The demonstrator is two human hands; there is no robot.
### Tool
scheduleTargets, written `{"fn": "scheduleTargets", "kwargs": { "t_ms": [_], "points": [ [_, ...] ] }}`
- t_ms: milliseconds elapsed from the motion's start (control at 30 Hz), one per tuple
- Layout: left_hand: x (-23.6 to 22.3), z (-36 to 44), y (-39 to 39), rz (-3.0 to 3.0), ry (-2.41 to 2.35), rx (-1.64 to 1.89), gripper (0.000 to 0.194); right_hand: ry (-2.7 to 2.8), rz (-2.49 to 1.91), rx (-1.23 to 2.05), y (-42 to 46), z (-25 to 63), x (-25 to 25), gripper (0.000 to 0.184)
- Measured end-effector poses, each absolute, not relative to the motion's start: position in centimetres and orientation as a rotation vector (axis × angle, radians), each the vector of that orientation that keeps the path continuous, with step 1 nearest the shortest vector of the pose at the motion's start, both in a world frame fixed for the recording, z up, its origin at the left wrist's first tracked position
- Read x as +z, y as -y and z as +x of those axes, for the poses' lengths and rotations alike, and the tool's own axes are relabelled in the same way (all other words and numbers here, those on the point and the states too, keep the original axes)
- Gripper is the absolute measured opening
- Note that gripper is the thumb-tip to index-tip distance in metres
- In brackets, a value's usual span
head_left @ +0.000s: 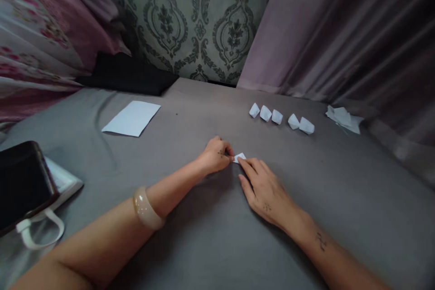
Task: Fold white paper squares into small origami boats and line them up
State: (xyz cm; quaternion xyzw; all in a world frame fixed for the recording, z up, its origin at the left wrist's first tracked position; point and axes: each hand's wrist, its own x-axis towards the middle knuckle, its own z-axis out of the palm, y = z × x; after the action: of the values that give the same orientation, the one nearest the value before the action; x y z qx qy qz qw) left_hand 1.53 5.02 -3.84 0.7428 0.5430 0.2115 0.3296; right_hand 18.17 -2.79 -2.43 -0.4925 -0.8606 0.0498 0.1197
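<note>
A small folded piece of white paper (240, 157) lies on the grey cloth between my two hands. My left hand (217, 154) pinches its left corner, with the fingertips closed together. From the right, my right hand (267, 188) rests an outstretched index finger on the paper; its thumb is apart from the other fingers and grips nothing. Beyond the hands, several folded white paper shapes (265, 113) stand in a loose row.
A stack of white sheets (132, 118) lies at left. Loose paper pieces (345, 118) sit at far right. A phone (25, 186) with a white cable (42, 231) is near left, and a black cloth (132, 74) lies behind. Curtains (306, 31) hang at the back.
</note>
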Motion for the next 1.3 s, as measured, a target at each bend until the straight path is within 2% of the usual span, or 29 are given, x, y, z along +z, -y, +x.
{"fn": "scheduleTargets", "kwargs": {
  "t_ms": [200,400,567,733,833,900,1033,1200,1300],
  "points": [
    [-3.8,1.1,-5.4,1.904,-1.374,0.537,0.007,2.579,-1.439,0.039,2.3,18.0,-2.5,0.037],
    [-4.3,0.5,-5.4,1.945,-1.293,0.592,0.014,2.550,-1.437,0.098,2.2,17.6,-1.8,0.027],
    [-4.5,0.7,-5.3,1.974,-1.298,0.634,0.019,2.408,-1.419,0.145,2.4,17.8,-2.3,0.027],
    [-4.6,0.9,-5.0,1.986,-1.266,0.660,0.018,2.109,-1.355,0.328,1.3,18.6,-4.2,0.024],
    [-4.5,0.9,-4.4,2.019,-1.208,0.702,0.017,1.963,-1.492,0.271,0.7,19.0,-5.0,0.032],
    [-4.4,0.9,-4.0,2.044,-1.181,0.723,0.016,1.989,-1.526,0.267,0.6,19.2,-5.3,0.030],
    [-4.1,1.0,-3.2,2.024,-1.150,0.708,0.017,1.993,-1.474,0.403,0.5,19.4,-5.1,0.013],
    [-3.5,1.6,-2.3,2.040,-0.980,0.859,0.025,1.855,-1.373,0.645,0.6,19.5,-4.5,0.016],
    [-3.1,2.2,-1.7,1.788,-0.951,0.931,0.024,1.561,-1.284,0.919,0.9,19.4,-3.7,0.023]
  ]
}}
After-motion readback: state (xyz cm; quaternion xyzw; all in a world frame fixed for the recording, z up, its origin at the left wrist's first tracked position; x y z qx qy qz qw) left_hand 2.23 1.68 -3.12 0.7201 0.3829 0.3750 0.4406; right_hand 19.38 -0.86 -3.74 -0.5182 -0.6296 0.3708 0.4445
